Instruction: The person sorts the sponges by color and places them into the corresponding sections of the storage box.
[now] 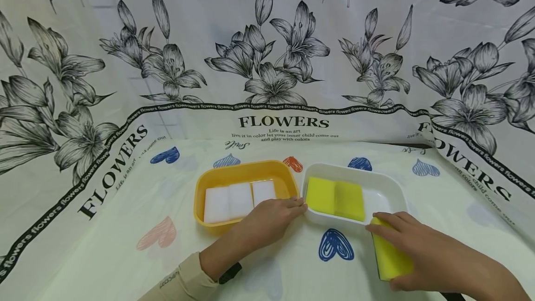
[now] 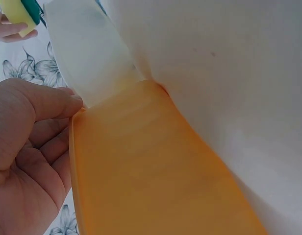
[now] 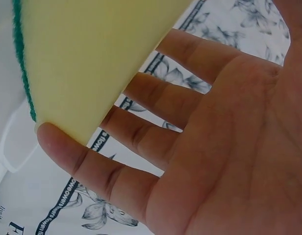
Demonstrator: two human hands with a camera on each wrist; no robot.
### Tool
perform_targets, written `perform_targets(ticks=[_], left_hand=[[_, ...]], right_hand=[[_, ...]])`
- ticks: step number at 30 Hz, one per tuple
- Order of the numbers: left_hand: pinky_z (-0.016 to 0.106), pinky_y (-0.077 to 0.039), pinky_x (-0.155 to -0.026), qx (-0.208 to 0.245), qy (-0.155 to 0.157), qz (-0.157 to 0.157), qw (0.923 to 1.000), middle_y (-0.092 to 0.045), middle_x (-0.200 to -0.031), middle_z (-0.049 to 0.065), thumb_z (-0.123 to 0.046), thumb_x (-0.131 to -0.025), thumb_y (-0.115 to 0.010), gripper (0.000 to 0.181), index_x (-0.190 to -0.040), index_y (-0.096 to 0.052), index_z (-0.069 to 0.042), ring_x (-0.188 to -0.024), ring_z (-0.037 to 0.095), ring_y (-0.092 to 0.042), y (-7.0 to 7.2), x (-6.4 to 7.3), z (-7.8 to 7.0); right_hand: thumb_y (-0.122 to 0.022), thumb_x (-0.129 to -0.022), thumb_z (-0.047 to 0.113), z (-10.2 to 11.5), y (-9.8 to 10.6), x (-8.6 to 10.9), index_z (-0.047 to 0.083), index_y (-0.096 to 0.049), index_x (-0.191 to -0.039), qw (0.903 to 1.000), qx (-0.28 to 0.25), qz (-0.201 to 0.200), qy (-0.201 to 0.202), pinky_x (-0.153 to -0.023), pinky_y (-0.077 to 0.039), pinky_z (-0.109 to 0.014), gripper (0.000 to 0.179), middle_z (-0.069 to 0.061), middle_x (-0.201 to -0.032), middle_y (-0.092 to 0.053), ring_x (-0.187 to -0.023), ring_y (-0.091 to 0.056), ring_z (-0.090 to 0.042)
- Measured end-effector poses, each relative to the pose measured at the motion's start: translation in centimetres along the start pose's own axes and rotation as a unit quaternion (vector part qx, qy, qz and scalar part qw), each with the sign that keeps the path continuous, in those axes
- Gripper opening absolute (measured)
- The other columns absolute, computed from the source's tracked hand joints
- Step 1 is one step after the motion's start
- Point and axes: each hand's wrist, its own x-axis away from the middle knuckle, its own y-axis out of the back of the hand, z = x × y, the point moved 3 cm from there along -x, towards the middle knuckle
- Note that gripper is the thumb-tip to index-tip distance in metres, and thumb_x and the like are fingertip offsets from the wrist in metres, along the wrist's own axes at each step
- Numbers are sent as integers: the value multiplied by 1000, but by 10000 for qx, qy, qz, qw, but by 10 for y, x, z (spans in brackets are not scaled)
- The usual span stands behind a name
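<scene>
My right hand (image 1: 439, 257) grips a yellow sponge (image 1: 388, 254) in front of the white tub (image 1: 384, 194). A green scouring layer shows along the edge of that sponge (image 3: 92, 63) in the right wrist view. Two yellow sponges (image 1: 319, 195) lie side by side in the left part of the white tub. My left hand (image 1: 271, 219) is where the two tubs meet. In the left wrist view, its thumb and curled fingers pinch the rim of the orange tub (image 2: 141, 161), beside the white tub (image 2: 92, 49). White sponge blocks (image 1: 218, 203) lie inside the orange tub.
Both tubs stand close together on a pale cloth (image 1: 200, 259) printed with hearts. Behind and at the sides hangs a white curtain (image 1: 288, 92) with black flower drawings and lettering. Part of a dark band (image 1: 231, 273) shows at the left wrist.
</scene>
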Motion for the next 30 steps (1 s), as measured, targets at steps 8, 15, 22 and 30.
perform_targets(ticks=[8, 15, 22, 30], left_hand=[[29, -51, -97, 90, 76, 71, 9999, -59, -139, -1, -11, -97, -66, 42, -139, -61, -14, -125, 12, -56, -1, 0, 1], [29, -51, -96, 6, 18, 10, 10000, -59, -139, 0, -12, -97, -67, 42, -139, -61, -14, -125, 12, -57, -1, 0, 1], [29, -51, -97, -45, 3, -21, 10000, -59, -139, 0, -13, -98, -66, 42, -139, -61, -14, -125, 12, -57, 0, 1, 1], [29, -51, -96, 28, -1, -24, 10000, -60, -138, 0, -12, -97, -67, 42, -139, -61, -14, -125, 12, -57, -1, 1, 1]], right_hand=[[-82, -67, 66, -4, 8, -3, 27, -55, -144, 9998, -60, -13, 197, -90, -54, -52, 90, -12, -148, -44, -123, -48, -31], [-78, -72, 66, -10, 11, -6, 22, -54, -144, 9991, -113, -19, 403, -91, -53, -52, 88, -15, -147, -46, -122, -48, -32], [-76, -75, 63, -18, 12, -9, 18, -54, -144, 9983, 64, -210, 537, -91, -53, -53, 86, -17, -148, -47, -122, -49, -31], [-78, -78, 58, -26, 15, -16, 16, -58, -141, 9987, -70, -91, 491, -92, -52, -54, 79, -20, -148, -46, -122, -50, -34]])
